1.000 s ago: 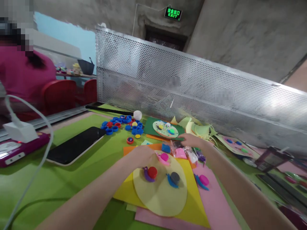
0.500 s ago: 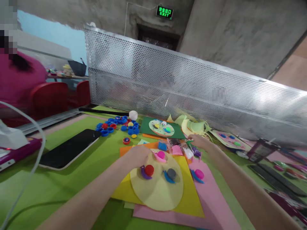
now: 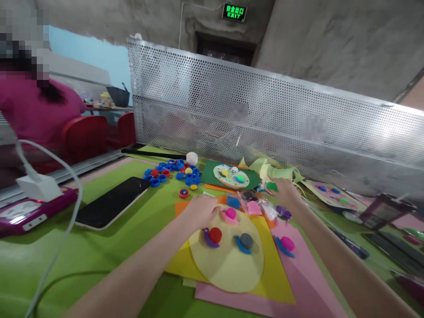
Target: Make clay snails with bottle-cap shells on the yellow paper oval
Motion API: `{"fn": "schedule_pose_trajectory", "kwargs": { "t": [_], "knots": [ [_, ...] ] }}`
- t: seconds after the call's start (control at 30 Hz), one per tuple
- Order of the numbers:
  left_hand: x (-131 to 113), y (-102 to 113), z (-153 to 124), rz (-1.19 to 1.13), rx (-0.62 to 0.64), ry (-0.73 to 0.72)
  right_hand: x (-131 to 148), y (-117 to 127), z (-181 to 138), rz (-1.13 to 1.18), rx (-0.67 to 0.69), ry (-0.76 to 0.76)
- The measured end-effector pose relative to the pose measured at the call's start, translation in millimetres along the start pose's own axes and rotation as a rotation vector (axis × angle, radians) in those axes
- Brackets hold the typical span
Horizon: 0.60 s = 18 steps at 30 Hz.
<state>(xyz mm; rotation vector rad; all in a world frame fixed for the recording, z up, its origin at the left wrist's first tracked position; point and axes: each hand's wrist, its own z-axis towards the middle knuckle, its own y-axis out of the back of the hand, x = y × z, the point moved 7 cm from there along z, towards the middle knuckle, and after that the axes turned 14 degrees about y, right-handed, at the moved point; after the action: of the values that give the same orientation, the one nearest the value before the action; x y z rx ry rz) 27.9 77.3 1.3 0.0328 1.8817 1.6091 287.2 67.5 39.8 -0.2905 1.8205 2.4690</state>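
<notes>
Pinching what looks like a green clay packet (image 3: 271, 186) at its fingertips, your right hand (image 3: 281, 189) is beyond the pale disc (image 3: 228, 274), past its far right side. The disc lies on the yellow sheet (image 3: 274, 282), on your side of both hands. Your left hand (image 3: 203, 210) is nearer, by its far left rim beside the pink snail (image 3: 229, 215); I cannot tell whether it grips anything.

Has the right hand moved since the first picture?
Yes. Judged against the dark green card, the right hand has shifted right: it was at the card's right edge and is now farther out.
</notes>
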Motion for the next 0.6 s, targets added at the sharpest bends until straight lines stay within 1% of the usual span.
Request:
{"fn": "schedule_pose_trajectory", "kwargs": {
  "t": [0.07,0.13,0.2,0.27,0.33,0.4,0.53,0.6],
  "knots": [
    [-2.8,4.3,-1.0,-0.122,-0.02,-0.002,25.3,21.3,-8.0,0.033,-0.104,0.077],
    [-8.5,4.8,-3.5,-0.246,0.007,-0.027,59.6,36.7,-21.5,0.095,-0.155,0.209],
    [-16.7,2.1,-7.3,-0.351,0.064,-0.072,93.1,45.6,-38.8,0.151,-0.18,0.34],
    [-25.8,-3.0,-12.0,-0.428,0.133,-0.124,117.7,48.7,-55.6,0.19,-0.199,0.441],
    [-32.6,-8.3,-16.3,-0.478,0.192,-0.156,128.0,48.1,-67.9,0.217,-0.222,0.474],
    [-35.7,-11.8,-19.0,-0.507,0.214,-0.149,128.3,46.6,-75.5,0.237,-0.242,0.462],
    [-40.4,-12.0,-24.0,-0.54,0.151,-0.105,121.3,54.6,-86.3,0.301,-0.352,0.366],
    [-46.7,-11.0,-28.7,-0.558,0.1,-0.096,124.2,59.9,-90.6,0.336,-0.382,0.36]
  ]
}}
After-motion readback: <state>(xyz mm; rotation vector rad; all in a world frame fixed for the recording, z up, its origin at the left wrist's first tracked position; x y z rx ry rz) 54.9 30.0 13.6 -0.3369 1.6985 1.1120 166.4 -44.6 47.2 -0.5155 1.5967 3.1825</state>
